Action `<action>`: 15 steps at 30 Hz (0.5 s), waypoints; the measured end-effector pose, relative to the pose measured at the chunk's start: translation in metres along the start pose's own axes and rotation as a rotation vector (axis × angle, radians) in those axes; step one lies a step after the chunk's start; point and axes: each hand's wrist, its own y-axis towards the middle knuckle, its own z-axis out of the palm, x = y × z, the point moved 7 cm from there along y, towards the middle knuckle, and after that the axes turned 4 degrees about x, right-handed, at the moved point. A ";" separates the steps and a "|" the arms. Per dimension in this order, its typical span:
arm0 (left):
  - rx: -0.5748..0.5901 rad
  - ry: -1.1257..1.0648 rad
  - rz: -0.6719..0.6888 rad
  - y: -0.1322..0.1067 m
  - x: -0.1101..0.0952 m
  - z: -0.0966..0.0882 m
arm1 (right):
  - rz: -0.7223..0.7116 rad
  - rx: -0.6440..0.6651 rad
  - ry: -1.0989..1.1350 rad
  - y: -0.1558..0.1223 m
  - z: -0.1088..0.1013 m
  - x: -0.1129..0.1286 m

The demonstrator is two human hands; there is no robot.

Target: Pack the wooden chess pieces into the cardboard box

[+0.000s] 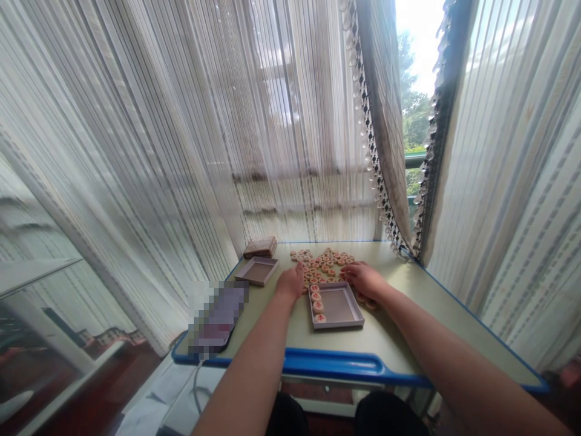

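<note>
Xiangqi pieces, round and pale with carved characters, lie in a loose heap towards the table's far side. Closer in is a shallow open box with a column of several red-marked pieces along its left wall. My left hand rests at the heap's left edge, thumb side up and fingers partly hidden; I see nothing held in it. Beyond the box's far right corner, my right hand bends over the heap's right side. Its fingertips close on a xiangqi piece. More pieces sit under that wrist.
A second shallow box part lies to the left, with a brown folded stack behind it. A blurred-out phone-like device with a cable is at the left edge. Blue trim borders the table; curtains hang behind.
</note>
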 end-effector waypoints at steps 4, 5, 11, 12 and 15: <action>-0.051 0.005 0.016 0.003 0.000 -0.001 | 0.098 0.049 -0.051 0.000 -0.003 0.000; -0.062 -0.021 0.020 0.004 0.000 -0.001 | 0.131 0.059 -0.065 0.000 -0.004 -0.001; -0.097 -0.366 -0.101 0.015 0.024 0.002 | 0.209 0.117 -0.088 -0.004 -0.004 -0.006; -0.096 -0.392 -0.127 0.016 0.028 0.002 | 0.205 0.114 -0.087 -0.004 -0.004 -0.006; -0.095 -0.344 -0.169 0.014 0.033 0.001 | 0.180 0.127 -0.081 -0.004 -0.004 -0.005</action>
